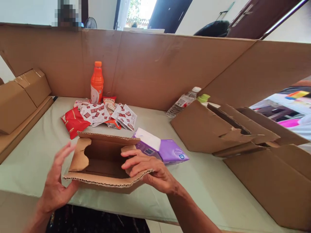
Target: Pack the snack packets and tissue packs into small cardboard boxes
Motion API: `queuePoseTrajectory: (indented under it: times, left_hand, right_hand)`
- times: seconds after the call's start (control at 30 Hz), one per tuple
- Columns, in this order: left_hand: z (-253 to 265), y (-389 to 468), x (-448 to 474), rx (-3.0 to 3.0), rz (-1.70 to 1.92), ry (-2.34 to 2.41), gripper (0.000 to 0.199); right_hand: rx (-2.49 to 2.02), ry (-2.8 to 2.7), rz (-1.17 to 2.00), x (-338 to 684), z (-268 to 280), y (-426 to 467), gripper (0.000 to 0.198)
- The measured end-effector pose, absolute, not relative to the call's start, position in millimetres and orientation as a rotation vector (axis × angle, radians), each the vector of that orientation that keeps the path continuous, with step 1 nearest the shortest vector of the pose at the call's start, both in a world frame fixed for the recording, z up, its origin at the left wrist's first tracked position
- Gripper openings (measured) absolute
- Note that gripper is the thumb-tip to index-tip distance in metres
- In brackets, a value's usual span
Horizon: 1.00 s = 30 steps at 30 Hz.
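Note:
In front of me stands a small cardboard box [107,186] with its top flaps up and its dark inside showing. My left hand [57,183] is beside the box's left end, fingers spread and thumb close to the near wall. At the right end, my right hand [152,168] grips the box's near flap, thumb outside and fingers over the inner side. Behind the box lie a red snack packet [74,122] and several white sachets with red-brown squares [97,113]. Purple-and-white packs of tissues [172,151] sit just right of the box.
An orange drink bottle [97,82] stands behind the packets. A clear bottle [183,103] leans by the larger open cardboard boxes [201,129] at right. Closed cartons [19,100] line the left side. A tall cardboard wall [150,64] borders the table's back.

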<state>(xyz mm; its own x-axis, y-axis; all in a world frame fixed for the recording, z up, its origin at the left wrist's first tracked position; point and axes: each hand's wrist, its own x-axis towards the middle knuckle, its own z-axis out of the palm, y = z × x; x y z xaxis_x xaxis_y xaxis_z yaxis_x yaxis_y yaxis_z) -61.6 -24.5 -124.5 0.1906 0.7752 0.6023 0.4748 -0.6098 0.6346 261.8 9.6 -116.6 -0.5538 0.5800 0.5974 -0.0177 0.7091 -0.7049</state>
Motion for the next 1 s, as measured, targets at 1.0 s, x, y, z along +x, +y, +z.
queuePoseTrajectory:
  times: [1.0]
  left_hand:
    - [-109,-29,-66,2.568,0.992,1.02,0.041]
  right_hand:
    - [-1.604,-2.587,-0.08,324,-136,75,0.056]
